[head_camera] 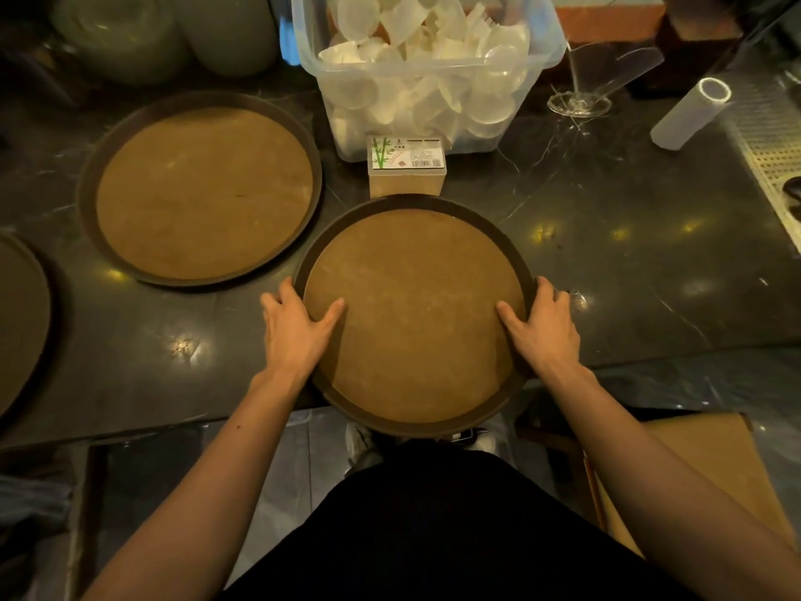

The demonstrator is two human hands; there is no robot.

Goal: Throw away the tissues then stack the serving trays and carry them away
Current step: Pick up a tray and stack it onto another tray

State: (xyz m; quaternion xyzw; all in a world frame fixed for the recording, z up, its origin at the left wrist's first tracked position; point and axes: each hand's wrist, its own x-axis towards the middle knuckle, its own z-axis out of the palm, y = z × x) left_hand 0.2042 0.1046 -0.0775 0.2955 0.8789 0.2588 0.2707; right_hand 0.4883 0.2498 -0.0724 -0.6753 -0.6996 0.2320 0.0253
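A round serving tray (pixel 414 314) with a dark rim and tan cork face sits in front of me, its near edge jutting past the counter's front edge. My left hand (pixel 297 329) grips its left rim, thumb on the cork. My right hand (pixel 542 327) grips its right rim the same way. A second matching tray (pixel 201 190) lies flat on the counter to the upper left, apart from the first. Part of a third tray (pixel 21 314) shows at the far left edge. No tissues are visible.
A clear plastic bin (pixel 427 67) full of white plastic cups stands behind the held tray, with a small labelled box (pixel 405 169) touching the tray's far rim. A glass (pixel 596 78) and a white roll (pixel 689 114) stand at the right. Grey pots (pixel 164 28) sit at the back left.
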